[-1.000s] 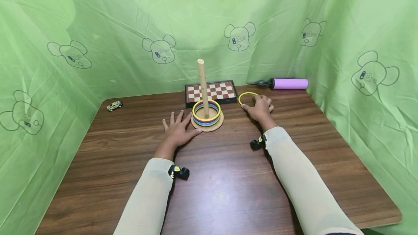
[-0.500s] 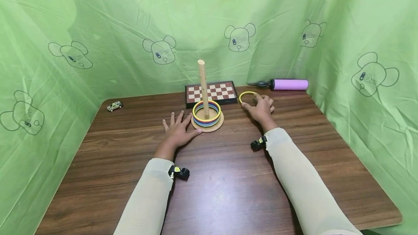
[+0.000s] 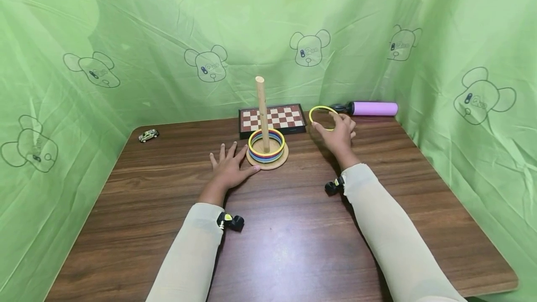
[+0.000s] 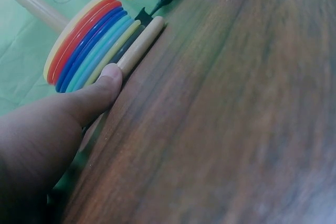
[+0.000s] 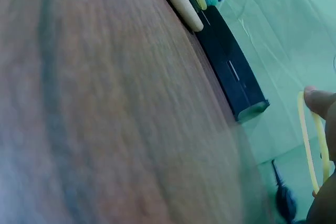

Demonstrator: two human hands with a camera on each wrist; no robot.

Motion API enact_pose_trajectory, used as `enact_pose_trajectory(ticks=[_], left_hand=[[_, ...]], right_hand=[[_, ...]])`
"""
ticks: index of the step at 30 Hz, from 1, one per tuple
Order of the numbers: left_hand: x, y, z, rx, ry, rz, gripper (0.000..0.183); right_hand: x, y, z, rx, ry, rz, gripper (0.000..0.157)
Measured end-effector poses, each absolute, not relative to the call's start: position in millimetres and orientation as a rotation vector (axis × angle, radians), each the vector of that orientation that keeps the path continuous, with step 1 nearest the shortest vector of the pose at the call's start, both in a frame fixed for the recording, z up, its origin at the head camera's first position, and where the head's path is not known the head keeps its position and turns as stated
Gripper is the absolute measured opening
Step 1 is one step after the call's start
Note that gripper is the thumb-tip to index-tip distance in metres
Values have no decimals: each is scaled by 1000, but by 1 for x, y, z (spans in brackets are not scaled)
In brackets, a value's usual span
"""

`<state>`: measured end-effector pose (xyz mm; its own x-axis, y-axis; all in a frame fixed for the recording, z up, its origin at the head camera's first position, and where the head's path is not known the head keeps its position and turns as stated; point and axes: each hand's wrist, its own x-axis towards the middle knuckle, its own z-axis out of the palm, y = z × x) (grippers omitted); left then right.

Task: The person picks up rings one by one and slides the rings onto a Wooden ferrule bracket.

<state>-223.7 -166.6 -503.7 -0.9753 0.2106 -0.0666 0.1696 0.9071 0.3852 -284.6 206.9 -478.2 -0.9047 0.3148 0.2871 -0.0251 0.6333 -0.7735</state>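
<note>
In the head view my right hand (image 3: 339, 136) pinches a thin yellow ring (image 3: 322, 107) by its right side. The right wrist view shows the ring (image 5: 307, 145) raised above the table surface. To the left a wooden peg (image 3: 262, 111) stands upright on a round wooden base (image 3: 278, 164). Several coloured rings (image 3: 266, 156) are stacked round the peg, with a yellow one on top. My left hand (image 3: 228, 171) lies beside the base with its fingers spread, and its thumb (image 4: 110, 74) touches the base's edge in the left wrist view.
Behind the peg lies a checkered game board (image 3: 285, 118) with a dark frame. A purple hand pump (image 3: 373, 108) rests at the back right, and a toy car (image 3: 148, 135) at the back left. Green curtain (image 3: 260, 22) encloses the wooden table (image 3: 277, 246).
My right hand has lifted the yellow ring from the table, moving slightly up and to the right. The left hand has stayed by the base.
</note>
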Motion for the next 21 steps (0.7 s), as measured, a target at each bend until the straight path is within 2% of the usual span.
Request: enact_pose_trajectory(ticks=[13, 21], left_hand=[[-223, -166, -503, 297, 2963, 589, 102], [-224, -166, -503, 291, 2959, 575, 103]], right_hand=[[-280, 195, -446, -39, -2372, 1192, 77], [-276, 181, -399, 101, -2391, 1172, 77]])
